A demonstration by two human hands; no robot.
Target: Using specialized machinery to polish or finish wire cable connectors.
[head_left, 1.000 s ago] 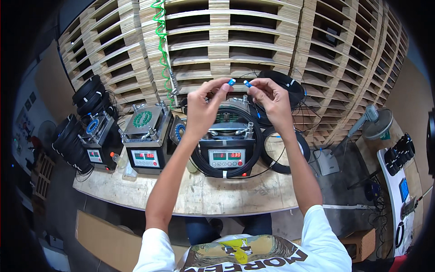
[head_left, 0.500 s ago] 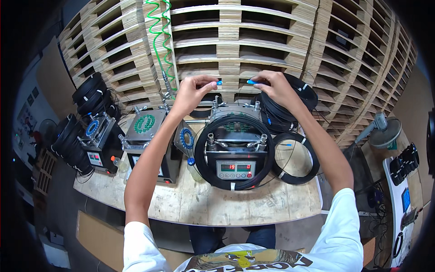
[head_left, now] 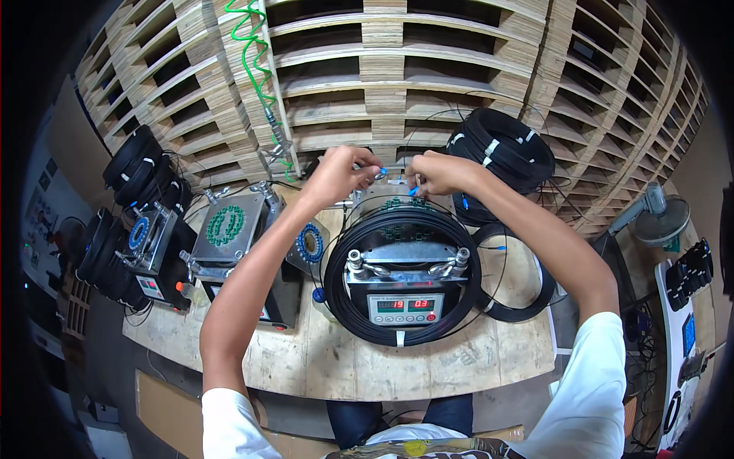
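Note:
My left hand [head_left: 342,177] pinches a small blue cable connector [head_left: 381,173] above the back of a polishing machine [head_left: 361,310]. Just to its right, my right hand [head_left: 442,174] is closed on another blue connector [head_left: 414,190], tilted down over the machine's metal top. The connectors are held apart. A large coil of black cable [head_left: 335,284] hangs around the front of the machine, bound with a white tie at the bottom. Inside the ring show two metal clamps and a panel with red digits. My fingers partly hide both connectors.
Two similar machines, one with a green-ringed plate [head_left: 225,226], stand to the left. A blue-ringed disc [head_left: 309,242] leans between machines. More black cable coils [head_left: 508,153] lie behind and right. Wooden pallets [head_left: 382,38] rise behind the bench [head_left: 306,367]; a green spiral hose [head_left: 248,53] hangs there.
Both hands have come down and closer together, nearer the machine's top, each still with its blue connector. The right-hand red readout has changed. The whole view has shifted slightly.

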